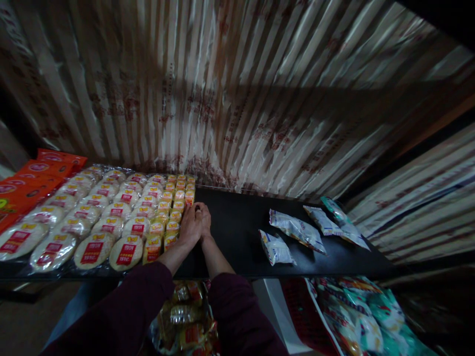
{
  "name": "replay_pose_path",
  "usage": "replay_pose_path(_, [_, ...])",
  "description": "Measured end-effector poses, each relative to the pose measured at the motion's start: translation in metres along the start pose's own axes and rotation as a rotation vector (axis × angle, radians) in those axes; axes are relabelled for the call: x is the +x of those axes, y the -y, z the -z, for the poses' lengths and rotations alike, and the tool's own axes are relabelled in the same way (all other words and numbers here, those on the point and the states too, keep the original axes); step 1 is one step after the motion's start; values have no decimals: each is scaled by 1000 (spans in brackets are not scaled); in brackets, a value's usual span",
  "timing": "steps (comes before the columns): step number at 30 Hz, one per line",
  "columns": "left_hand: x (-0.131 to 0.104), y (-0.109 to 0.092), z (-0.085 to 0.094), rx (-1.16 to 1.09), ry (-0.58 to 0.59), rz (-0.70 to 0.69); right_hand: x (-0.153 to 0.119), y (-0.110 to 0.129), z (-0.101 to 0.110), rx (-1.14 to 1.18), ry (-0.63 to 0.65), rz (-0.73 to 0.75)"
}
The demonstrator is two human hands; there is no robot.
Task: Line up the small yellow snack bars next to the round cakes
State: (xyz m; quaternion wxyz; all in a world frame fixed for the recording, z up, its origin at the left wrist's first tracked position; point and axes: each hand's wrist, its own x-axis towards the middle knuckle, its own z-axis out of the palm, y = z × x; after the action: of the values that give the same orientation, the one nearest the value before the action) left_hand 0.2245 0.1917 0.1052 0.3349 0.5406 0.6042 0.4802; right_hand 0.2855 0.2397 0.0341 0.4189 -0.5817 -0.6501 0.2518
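Black shelf (237, 232) under striped wall (237, 99)

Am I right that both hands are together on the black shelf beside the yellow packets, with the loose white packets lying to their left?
Not quite. The head view shows the left hand and right hand together on the black shelf beside the yellow packets, but the loose white packets lie to their right.

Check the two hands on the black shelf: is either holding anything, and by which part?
It cannot be told for sure. The left hand and right hand are pressed together beside the column of small yellow packets; any item between them is hidden.
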Motion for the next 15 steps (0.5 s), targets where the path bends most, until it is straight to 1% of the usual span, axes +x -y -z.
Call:
replay_pose_path(5, [4,11,-5,13,-8,59,-1,-3,0,37,-6,-12])
replay_pose_path(9, [5,20,-7,-5,-8,14,-1,-7,0,66,-26,-19])
replay_pose_path(12, [3,21,-8,-10,14,0,-3,-9,0,64,-37,-20])
replay_pose_path(15, [0,17,-8,9,24,39,-5,-10,0,56,-51,-8])
